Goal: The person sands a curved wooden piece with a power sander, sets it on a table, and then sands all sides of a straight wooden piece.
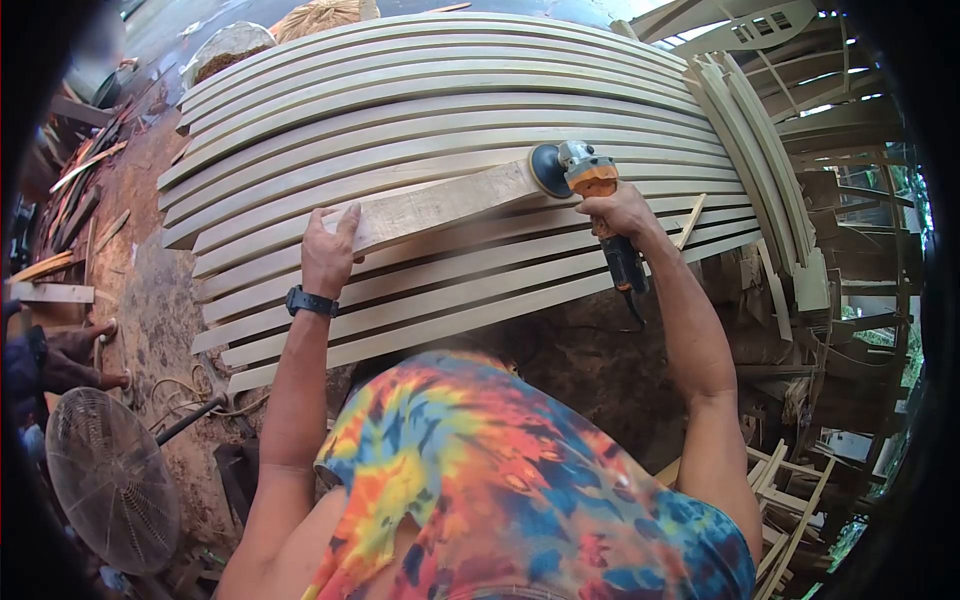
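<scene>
My right hand (pixel 622 213) is wrapped round an orange and black angle grinder (pixel 597 187). Its round dark sanding disc (pixel 549 171) meets the far right end of a wooden board (pixel 440 205). At the board's left end, my left hand (pixel 332 247) grips it, thumb and fingers on its edges, with a dark watch on the wrist. The board lies slantwise over long, pale wooden slats (pixel 450 130) set side by side with narrow gaps. A black cord hangs from the grinder's lower end.
Curved wooden pieces (pixel 755 150) are stacked across the slats' right ends. A round fan (pixel 115 480) stands at lower left, near another person's legs (pixel 85 358). Scrap wood (pixel 75 215) litters the floor at left. Wooden frames (pixel 790 510) stand at lower right.
</scene>
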Demonstrator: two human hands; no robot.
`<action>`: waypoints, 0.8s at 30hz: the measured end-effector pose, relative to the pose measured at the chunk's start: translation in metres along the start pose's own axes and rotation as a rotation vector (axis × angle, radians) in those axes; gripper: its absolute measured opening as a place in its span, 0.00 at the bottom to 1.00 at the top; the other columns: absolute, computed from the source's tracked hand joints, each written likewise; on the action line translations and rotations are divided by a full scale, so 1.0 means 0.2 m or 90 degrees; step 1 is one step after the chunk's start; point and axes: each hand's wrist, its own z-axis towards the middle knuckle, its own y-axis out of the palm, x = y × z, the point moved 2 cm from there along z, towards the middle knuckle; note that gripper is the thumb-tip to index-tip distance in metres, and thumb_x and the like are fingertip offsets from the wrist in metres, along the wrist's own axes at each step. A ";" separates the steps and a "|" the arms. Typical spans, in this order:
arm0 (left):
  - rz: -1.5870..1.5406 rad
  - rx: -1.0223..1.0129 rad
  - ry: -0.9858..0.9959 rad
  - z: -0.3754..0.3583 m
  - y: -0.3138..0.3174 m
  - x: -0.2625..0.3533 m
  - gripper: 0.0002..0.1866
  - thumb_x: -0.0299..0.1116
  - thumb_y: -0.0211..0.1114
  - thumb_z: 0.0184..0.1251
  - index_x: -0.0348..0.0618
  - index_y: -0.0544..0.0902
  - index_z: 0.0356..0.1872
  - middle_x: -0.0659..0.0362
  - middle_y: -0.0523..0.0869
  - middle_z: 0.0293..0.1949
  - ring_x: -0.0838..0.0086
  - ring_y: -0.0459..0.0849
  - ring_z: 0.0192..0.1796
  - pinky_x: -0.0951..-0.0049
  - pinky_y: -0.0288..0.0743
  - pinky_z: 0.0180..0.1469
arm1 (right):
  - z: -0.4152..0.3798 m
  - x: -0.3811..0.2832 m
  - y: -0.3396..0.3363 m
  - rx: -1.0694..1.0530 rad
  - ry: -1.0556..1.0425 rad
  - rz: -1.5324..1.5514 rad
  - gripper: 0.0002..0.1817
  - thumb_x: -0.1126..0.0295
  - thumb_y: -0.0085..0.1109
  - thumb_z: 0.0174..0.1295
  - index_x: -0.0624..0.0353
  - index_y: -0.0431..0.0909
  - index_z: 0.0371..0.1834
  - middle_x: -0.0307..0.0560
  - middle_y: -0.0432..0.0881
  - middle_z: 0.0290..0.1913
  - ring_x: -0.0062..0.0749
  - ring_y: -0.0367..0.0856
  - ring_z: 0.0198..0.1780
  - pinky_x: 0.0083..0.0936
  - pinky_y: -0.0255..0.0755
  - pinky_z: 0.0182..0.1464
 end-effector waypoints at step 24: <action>0.015 0.001 -0.002 -0.01 0.00 0.00 0.25 0.47 0.72 0.79 0.31 0.79 0.53 0.50 0.90 0.34 0.70 0.90 0.30 0.70 0.84 0.27 | 0.08 0.00 0.00 0.026 -0.002 -0.067 0.12 0.69 0.76 0.55 0.64 0.84 0.36 0.40 0.82 0.27 0.25 0.82 0.25 0.27 0.79 0.30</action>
